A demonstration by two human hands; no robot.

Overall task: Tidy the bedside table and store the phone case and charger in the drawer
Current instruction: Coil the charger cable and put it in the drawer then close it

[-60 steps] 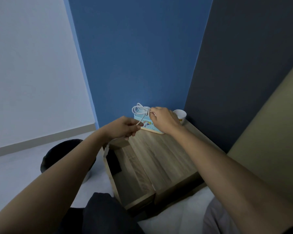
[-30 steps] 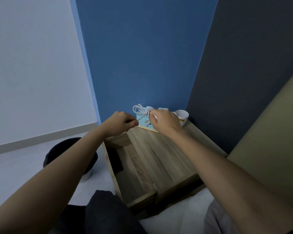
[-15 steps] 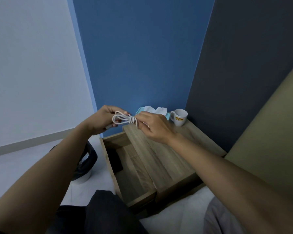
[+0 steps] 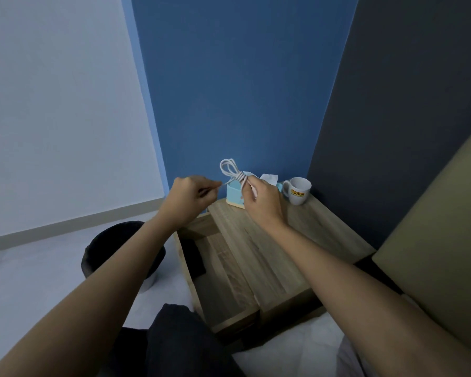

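A white charger cable (image 4: 230,170) is coiled into loops and held up above the back of the wooden bedside table (image 4: 297,240). My right hand (image 4: 261,202) grips the bundle where the wraps cross. My left hand (image 4: 192,201) pinches the cable's loose end and holds it taut to the left. The drawer (image 4: 223,284) stands open at the table's left front, with a dark object, possibly the phone case (image 4: 192,257), lying at its back left.
A light blue tissue box (image 4: 234,195) with a white tissue and a white mug (image 4: 298,190) stand at the table's back edge. A black round bin (image 4: 123,251) sits on the floor to the left. A tan headboard (image 4: 441,254) rises on the right.
Both hands moved back right with the cable bundle, from over the drawer's rear to above the tissue box. The left hand now pulls the loose end away from the coil.
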